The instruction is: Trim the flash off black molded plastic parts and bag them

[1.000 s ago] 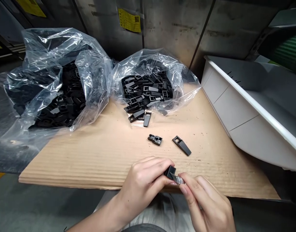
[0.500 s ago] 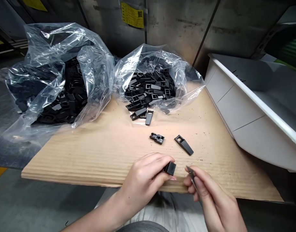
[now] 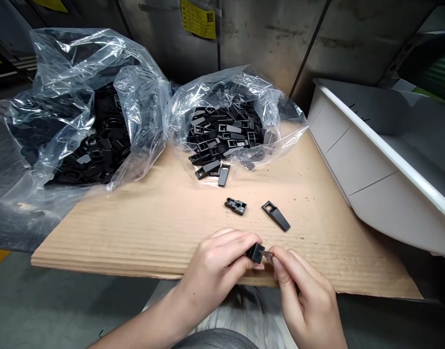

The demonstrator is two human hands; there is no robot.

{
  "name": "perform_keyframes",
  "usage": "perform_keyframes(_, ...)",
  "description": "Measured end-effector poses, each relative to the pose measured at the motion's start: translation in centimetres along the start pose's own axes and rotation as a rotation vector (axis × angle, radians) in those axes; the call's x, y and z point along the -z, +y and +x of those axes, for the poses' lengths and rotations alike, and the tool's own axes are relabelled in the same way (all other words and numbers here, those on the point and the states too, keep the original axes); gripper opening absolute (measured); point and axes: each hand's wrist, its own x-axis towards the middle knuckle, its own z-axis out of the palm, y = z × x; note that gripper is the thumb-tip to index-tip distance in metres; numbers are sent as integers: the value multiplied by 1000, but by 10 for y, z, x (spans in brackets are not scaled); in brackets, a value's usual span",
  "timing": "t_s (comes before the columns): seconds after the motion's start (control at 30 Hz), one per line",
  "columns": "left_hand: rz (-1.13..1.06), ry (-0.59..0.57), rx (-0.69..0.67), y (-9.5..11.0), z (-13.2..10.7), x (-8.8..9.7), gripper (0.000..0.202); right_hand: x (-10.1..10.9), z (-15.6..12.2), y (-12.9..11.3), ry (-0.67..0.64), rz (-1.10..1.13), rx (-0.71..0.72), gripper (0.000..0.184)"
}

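Note:
My left hand (image 3: pixel 217 269) is closed on a small black plastic part (image 3: pixel 256 252) at the front edge of the cardboard sheet (image 3: pixel 142 228). My right hand (image 3: pixel 305 300) pinches a small metal blade (image 3: pixel 268 255), whose tip touches the part. Just beyond my hands, a short black clip (image 3: pixel 236 205) and a longer black wedge-shaped piece (image 3: pixel 276 215) lie loose on the cardboard.
Two clear plastic bags stand at the back: a large one (image 3: pixel 84 102) at the left and a smaller open one (image 3: pixel 229 121) in the middle, both full of black parts, several spilling out. A white bin (image 3: pixel 371 160) lies at the right. A metal wall rises behind.
My right hand pulled the blade away from the part half a second ago, then brought it back against the part. The left hand kept its grip.

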Motion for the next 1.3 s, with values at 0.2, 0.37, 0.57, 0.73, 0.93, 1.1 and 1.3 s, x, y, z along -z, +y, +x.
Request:
perform_keyframes(0.2, 37, -28, 58, 1, 2, 0, 9, 7, 1, 2, 53, 205, -54, 19)
perform_keyframes(0.37, 72, -19, 53, 3, 0, 1, 14, 3, 9, -3, 43, 225, -220, 25)
perform_keyframes(0.57, -259, -77, 167, 3, -1, 10, 23, 1, 4, 0, 145, 257, -216, 18)
perform_keyframes(0.73, -316, 9, 346, 4, -2, 8, 21, 2, -2, 5, 133, 144, -74, 18)
perform_keyframes(0.93, -312, -17, 263, 3, 2, 10, 14, 2, -2, 6, 99, 17, 90, 20)
perform_keyframes(1.1, -355, -5, 210, 4, 5, 12, 14, 1, -1, 9, 88, -42, 187, 24)
perform_keyframes(1.3, -441, -31, 224, 2, 4, 12, 16, 2, 1, 6, -25, 51, 128, 23)
